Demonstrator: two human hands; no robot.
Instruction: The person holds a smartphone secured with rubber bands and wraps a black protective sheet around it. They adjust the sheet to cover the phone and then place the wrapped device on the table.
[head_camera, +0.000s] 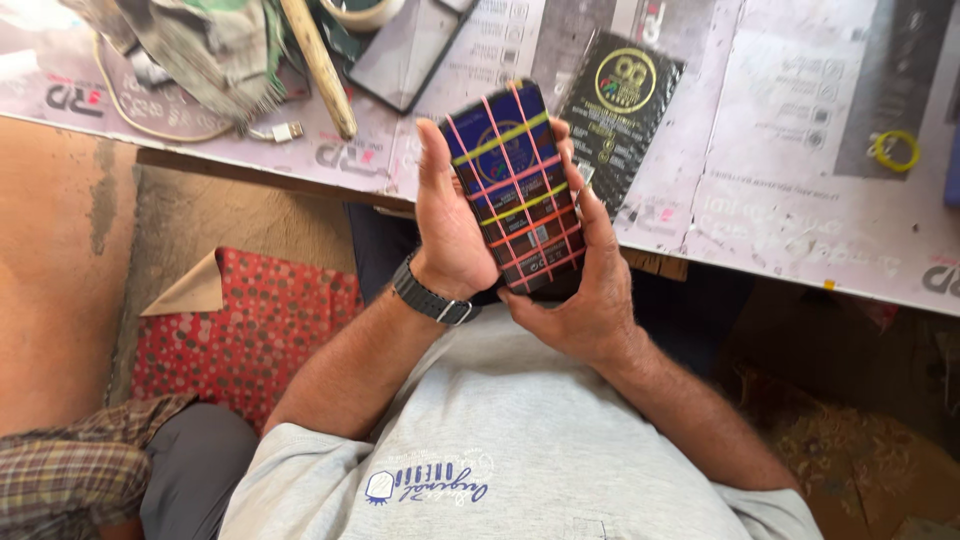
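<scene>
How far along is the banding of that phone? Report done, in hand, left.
Done: the phone already carries crossed rubber bands, pink lengthwise, yellow and orange across. In hand: the left hand and right hand clasp it from both sides above the lap. Left: one loose yellow band lies on the table, unused.

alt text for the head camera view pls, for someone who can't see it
Seen from above, a person's left hand and right hand clasp a dark phone criss-crossed with pink, yellow and orange rubber bands, held upright in front of a paper-covered workbench. On the bench lie a black packet, a yellow ring, a wooden handle and a white cable.
</scene>
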